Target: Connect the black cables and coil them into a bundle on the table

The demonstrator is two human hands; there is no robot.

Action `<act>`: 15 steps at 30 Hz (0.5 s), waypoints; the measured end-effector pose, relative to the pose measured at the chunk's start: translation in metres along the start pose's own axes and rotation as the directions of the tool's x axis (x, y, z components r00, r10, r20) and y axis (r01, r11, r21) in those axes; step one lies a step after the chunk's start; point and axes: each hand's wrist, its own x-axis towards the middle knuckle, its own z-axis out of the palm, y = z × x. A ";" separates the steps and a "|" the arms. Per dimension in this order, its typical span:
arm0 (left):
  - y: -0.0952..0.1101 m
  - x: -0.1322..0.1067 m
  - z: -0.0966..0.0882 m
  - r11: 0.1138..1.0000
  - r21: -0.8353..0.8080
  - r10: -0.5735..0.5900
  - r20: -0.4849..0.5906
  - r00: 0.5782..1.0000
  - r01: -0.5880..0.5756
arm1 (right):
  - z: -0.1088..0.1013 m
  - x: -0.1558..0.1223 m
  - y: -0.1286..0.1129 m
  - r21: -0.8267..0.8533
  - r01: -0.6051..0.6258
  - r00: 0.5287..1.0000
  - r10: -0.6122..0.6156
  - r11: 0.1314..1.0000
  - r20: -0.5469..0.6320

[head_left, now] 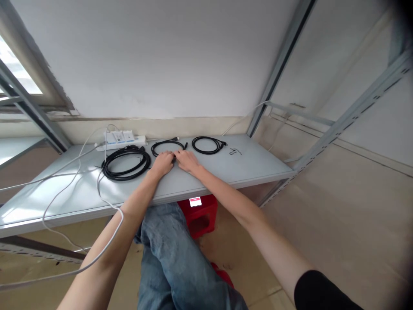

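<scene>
My left hand (164, 163) and my right hand (187, 160) meet at the near side of a coiled black cable (154, 147) on the grey shelf (206, 176). The fingers of both hands are closed and bent down around the near part of this coil. They partly hide it, and any small item between the fingertips is too small to make out. The two cable ends, with plugs, stick out at the far right of the loop. A thicker black cable coil (109, 174) lies to the left, and another thin black cable coil (196, 150) to the right.
Several small black ties (235, 151) lie at the right. A white power strip (138, 141) with adapters stands at the back left. A white cord (121, 215) hangs over the front edge, across my left forearm. Below is a red stool (211, 213) with a phone (195, 202).
</scene>
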 end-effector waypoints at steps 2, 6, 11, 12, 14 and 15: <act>0.000 0.001 0.000 1.000 0.004 0.001 0.006 1.000 -0.001 | -0.002 -0.002 -0.001 -0.019 -0.014 1.000 0.014 1.000 0.022; 0.000 0.002 0.001 1.000 -0.001 -0.009 0.008 1.000 0.009 | -0.005 -0.005 -0.002 -0.053 -0.007 0.999 0.009 0.999 0.049; 0.001 0.002 0.001 1.000 -0.028 0.000 0.020 1.000 0.000 | -0.005 -0.005 -0.003 -0.117 0.001 0.998 0.007 0.993 0.067; 0.001 0.002 0.001 0.999 -0.033 0.001 0.020 1.000 0.000 | -0.005 -0.004 -0.002 -0.135 0.018 0.997 -0.008 0.991 0.073; 0.001 0.002 0.001 0.999 -0.049 -0.005 0.015 1.000 0.006 | -0.007 0.001 0.001 -0.175 0.053 0.996 -0.039 0.983 0.082; 0.001 0.003 0.002 0.998 -0.061 -0.010 0.010 1.000 0.010 | -0.009 0.003 0.003 -0.196 0.073 0.994 -0.056 0.978 0.089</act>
